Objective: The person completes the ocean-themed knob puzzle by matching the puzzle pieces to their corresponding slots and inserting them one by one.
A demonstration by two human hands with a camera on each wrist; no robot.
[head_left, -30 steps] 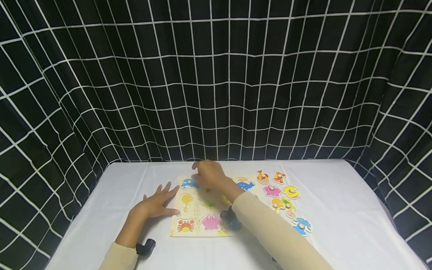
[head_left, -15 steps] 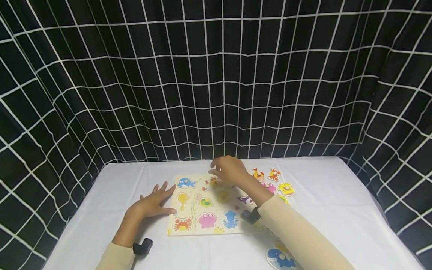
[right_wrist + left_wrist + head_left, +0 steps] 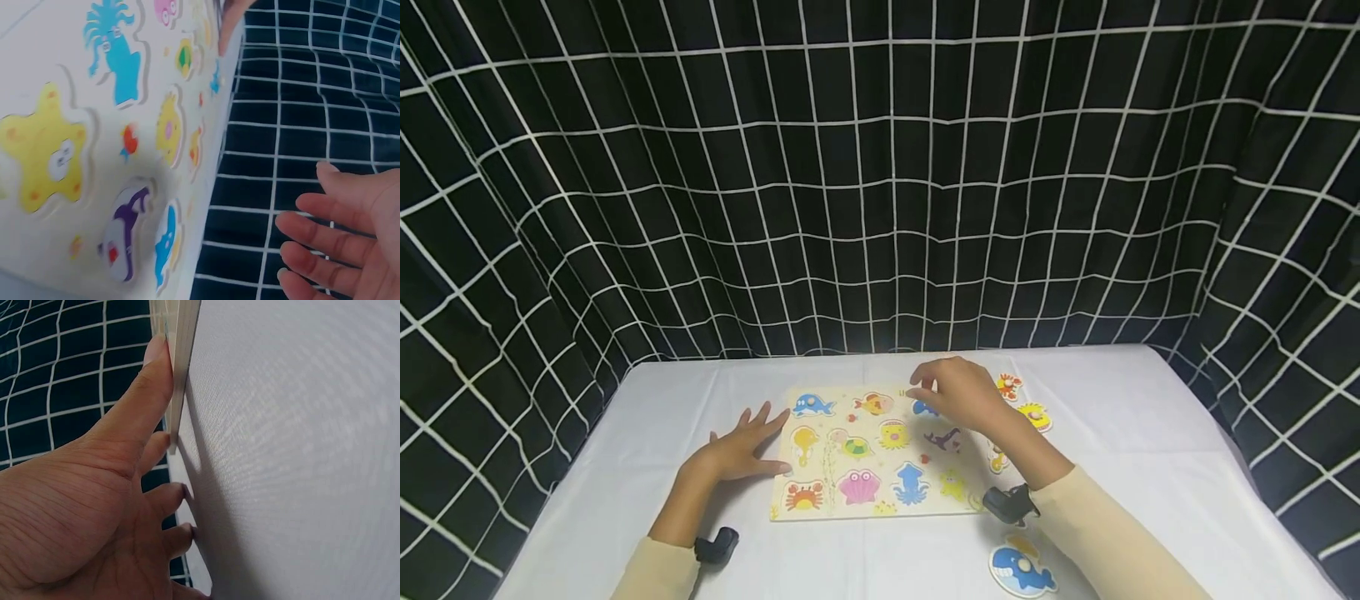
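Observation:
A cream wooden peg puzzle board [image 3: 844, 512] with sea-animal shapes lies flat on the table. A blue dolphin piece [image 3: 813, 405] with a knob sits in the board's upper left recess. My left hand [image 3: 737, 454] rests at the board's left edge, fingers spread; in the left wrist view its thumb [image 3: 153, 369] touches the board's edge [image 3: 181, 381]. My right hand [image 3: 958, 392] hovers over the upper right corner, covering part of a blue whale shape [image 3: 925, 408]. In the right wrist view, that hand's loosely bent fingers [image 3: 319, 231] hold nothing.
Loose knobbed pieces lie to the right: a crab [image 3: 1008, 386], a yellow fish-like piece [image 3: 1035, 417] and a partly hidden seahorse [image 3: 997, 458]. A blue whale piece [image 3: 1022, 571] lies nearer the front. Black gridded curtain [image 3: 880, 208] surrounds the white-covered table [image 3: 1120, 433].
My right hand has moved rightward from beside the dolphin piece to the board's upper right corner, uncovering the middle shapes. My left hand stays at the left edge. The head view shifted slightly.

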